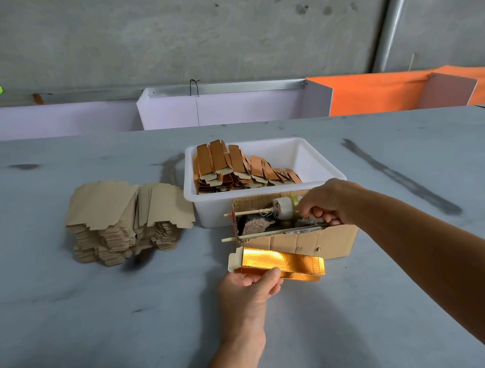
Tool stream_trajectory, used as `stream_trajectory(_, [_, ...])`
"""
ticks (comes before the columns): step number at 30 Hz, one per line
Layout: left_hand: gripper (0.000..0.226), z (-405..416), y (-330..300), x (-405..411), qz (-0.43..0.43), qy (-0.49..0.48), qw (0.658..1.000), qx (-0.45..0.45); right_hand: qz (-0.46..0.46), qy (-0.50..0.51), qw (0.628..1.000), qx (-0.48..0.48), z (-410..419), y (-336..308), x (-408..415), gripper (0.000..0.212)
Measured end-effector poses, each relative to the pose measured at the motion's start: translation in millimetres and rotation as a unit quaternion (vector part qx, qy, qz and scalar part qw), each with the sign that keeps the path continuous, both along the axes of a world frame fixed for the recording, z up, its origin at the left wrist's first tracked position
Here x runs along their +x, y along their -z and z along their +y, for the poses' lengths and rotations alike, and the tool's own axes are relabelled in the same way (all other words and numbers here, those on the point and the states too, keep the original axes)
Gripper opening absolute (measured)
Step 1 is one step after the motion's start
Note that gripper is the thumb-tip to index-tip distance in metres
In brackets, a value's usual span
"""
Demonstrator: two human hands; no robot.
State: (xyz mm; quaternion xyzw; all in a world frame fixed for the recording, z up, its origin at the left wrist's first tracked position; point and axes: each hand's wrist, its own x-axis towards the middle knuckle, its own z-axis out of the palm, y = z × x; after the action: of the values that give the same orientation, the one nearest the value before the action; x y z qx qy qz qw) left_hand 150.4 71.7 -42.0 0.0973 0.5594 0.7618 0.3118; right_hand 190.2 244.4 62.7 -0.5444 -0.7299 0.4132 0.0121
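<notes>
— Where's the gold carton [287, 262]?
— My left hand [247, 287] pinches its left end, just in front of the cardboard box [318, 243], long axis running left to right. My right hand [329, 203], beyond it inside the box, grips a pale roll [285, 207].

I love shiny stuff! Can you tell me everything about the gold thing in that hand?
The gold box is a long, narrow carton of thin card, shiny gold outside and plain pale inside. It looks folded nearly flat, with a pale flap sticking up at its left end. The left hand pinches that end, thumb on top, holding it over the grey table, in front of the cardboard box.
</notes>
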Motion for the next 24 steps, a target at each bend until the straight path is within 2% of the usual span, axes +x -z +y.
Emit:
stream_trajectory(7, [0.014, 0.2, -0.6, 0.0, -0.002, 0.003, 1.000, -0.001, -0.037, -0.042, 0.997, 0.047, -0.1, 4.1, 0.2, 0.028])
stream_trajectory(13, [0.017, 0.0, -1.4, 1.5, 0.005, -0.001, 1.000, -0.001, -0.069, -0.061, 0.996, 0.023, -0.8, 5.3, -6.6, 0.029])
stream_trajectory(20, [0.017, -1.2, -2.0, 2.3, 0.009, 0.003, 1.000, -0.005, -0.076, -0.051, 0.995, 0.043, 1.4, 14.4, -11.6, 0.030])
stream_trajectory(24, [0.021, -3.7, -3.6, 2.1, 0.008, 0.008, 1.000, -0.002, -0.063, -0.031, 0.996, 0.056, 4.9, 20.8, -14.8, 0.038])
